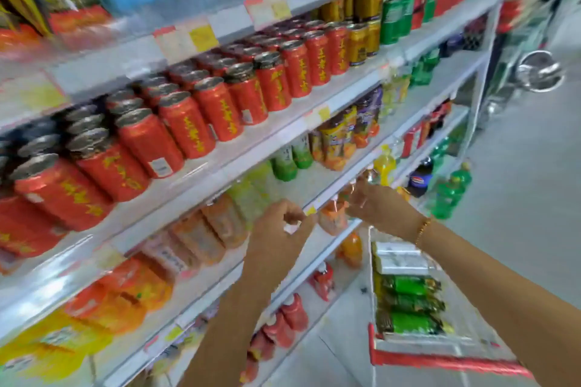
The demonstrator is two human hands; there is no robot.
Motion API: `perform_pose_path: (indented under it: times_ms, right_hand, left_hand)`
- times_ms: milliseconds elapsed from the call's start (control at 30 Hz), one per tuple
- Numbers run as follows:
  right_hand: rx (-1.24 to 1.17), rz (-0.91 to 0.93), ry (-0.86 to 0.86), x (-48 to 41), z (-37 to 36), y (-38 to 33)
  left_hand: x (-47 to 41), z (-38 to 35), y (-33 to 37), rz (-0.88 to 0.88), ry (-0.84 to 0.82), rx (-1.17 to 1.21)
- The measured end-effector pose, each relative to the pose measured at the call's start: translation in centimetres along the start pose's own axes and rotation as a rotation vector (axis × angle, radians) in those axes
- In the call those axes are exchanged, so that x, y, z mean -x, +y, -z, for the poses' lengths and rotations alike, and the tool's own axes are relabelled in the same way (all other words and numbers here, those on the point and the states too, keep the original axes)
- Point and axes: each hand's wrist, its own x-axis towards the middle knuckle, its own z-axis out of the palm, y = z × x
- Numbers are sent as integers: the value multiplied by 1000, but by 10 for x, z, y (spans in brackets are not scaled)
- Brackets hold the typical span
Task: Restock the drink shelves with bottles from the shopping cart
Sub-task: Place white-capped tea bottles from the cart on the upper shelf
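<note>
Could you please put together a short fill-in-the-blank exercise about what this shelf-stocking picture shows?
1. The cans filling the long upper shelf are mostly ___ with yellow characters.
2. The bottles lying in the shopping cart have ___ labels.
3. The gold bracelet sits on the person's ___ wrist.
4. The cart's handle is coloured ___.

Missing words: red; green; right; red

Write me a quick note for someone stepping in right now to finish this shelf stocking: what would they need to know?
Left hand: loosely curled at the shelf edge, apparently holding nothing.
Right hand: reaching to an orange bottle at the same shelf; grip too blurred to confirm.
Shopping cart, lower right: green bottles lie inside.
Done: orange bottles already line that shelf.
Left: shelve the green bottles.
</note>
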Motion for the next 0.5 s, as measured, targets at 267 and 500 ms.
perform_pose_path:
  times_ms: [267, 500]
  right_hand:
    - [6, -795, -162, 67, -54, 251]
    - [-273, -1027, -76, 55, -130, 381]
  left_hand:
    - [-19, -213, -62, 180, -397, -49]
    - [-66, -371, -135, 225, -610, -222]
